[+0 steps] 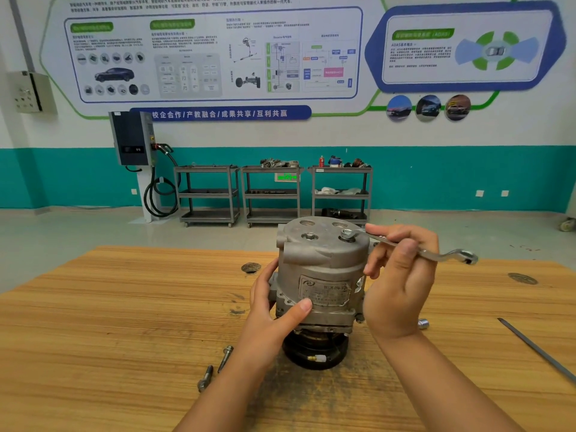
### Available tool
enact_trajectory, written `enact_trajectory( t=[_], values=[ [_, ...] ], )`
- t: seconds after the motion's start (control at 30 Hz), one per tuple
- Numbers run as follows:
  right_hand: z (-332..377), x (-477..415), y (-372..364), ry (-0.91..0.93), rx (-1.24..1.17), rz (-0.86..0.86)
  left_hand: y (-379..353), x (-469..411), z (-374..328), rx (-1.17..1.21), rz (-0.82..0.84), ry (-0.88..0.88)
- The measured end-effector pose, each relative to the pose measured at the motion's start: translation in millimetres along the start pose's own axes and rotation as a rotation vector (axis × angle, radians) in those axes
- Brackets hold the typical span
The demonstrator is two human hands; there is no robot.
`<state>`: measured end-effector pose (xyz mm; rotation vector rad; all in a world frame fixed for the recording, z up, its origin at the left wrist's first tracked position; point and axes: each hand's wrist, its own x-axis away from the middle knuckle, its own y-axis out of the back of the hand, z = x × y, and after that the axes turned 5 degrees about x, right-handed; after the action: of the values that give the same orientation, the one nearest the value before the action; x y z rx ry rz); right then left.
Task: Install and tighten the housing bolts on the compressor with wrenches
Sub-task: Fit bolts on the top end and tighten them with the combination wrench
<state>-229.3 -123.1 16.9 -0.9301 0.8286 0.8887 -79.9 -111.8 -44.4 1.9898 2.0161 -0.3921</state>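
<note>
1. Compressor stands on the bench; my left hand clasps its body at 9 o'clock. I'd brace hard there.
2. Right hand grips the wrench, ring seated on the 3 o'clock bolt; I'd keep it flat and pull smoothly.
3. Two spare bolts lie at 7 o'clock.

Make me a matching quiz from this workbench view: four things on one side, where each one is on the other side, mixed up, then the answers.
Things
1. wrench
2. loose bolts
3. left hand
4. dark metal bar

Places
A. on the table, left of the compressor's base
B. gripping the compressor's side
C. ring end on a bolt atop the compressor, held in the right hand
D. on the table, far right

Pairs: 1-C, 2-A, 3-B, 4-D
</note>
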Motion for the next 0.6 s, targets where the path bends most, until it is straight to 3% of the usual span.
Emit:
enact_trajectory(
  t=[0.1,0.33,0.6],
  values=[
    [-6,1,6,0.156,0.088,0.175,0,0,0,-0.014,-0.004,-0.010],
    [3,-9,7,0.384,0.346,0.362,1,-1,0,0.006,0.008,-0.028],
    [16,-9,-5,0.390,0.462,0.440,2,-2,1,0.018,0.030,-0.026]
  ],
)
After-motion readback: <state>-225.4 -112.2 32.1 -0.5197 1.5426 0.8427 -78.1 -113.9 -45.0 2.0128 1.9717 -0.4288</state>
